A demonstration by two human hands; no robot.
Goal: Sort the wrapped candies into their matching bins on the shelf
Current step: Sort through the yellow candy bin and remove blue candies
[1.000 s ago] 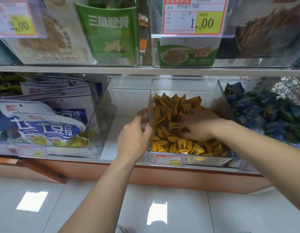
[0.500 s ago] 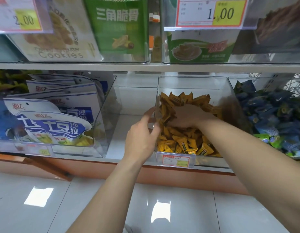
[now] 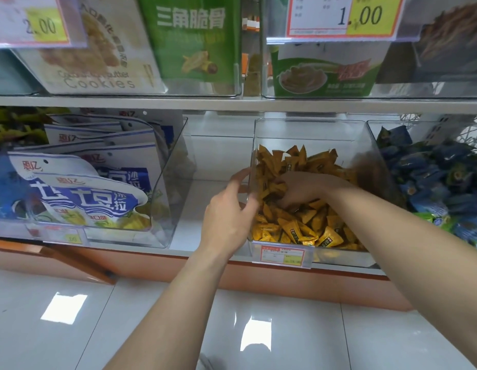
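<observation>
Shelving [image 3: 178, 104] stands over white floor tiles [image 3: 71, 329]. Yellow candies [image 3: 298, 231] fill a clear bin [image 3: 312, 134] on the lower shelf [image 3: 210, 198], pointing every way; the bin runs lengthwise into the shelf. The left hand [image 3: 229, 212] grips the bin's left wall. The right hand [image 3: 309, 186] digs curled fingers into the pile; whether it holds any, I cannot tell.
</observation>
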